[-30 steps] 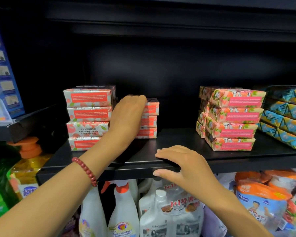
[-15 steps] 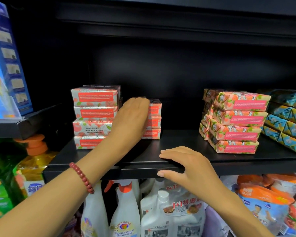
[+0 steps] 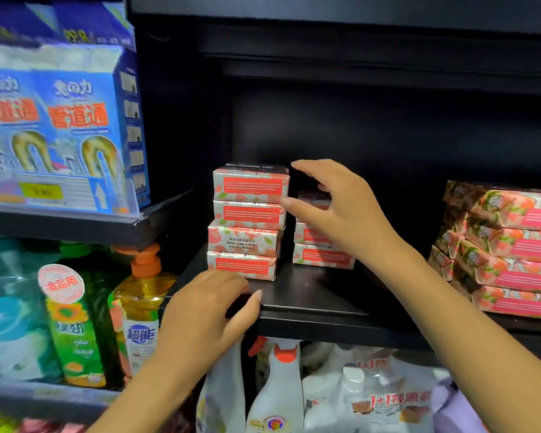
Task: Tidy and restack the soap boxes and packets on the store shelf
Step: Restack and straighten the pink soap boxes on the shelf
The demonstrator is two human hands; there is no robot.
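Head view: black shelf [image 3: 310,296] holds stacked soap boxes [image 3: 249,214] and packets [image 3: 512,245].

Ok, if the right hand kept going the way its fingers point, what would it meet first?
Probably the right side of the taller stack of soap boxes: the right hand is open, thumb tip close to its second box. Depth is unclear; it might pass in front.

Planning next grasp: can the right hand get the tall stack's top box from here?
Probably yes. The right hand is open just right of the tall stack, fingertips level with the top box; nothing sits between them and the space above is free.
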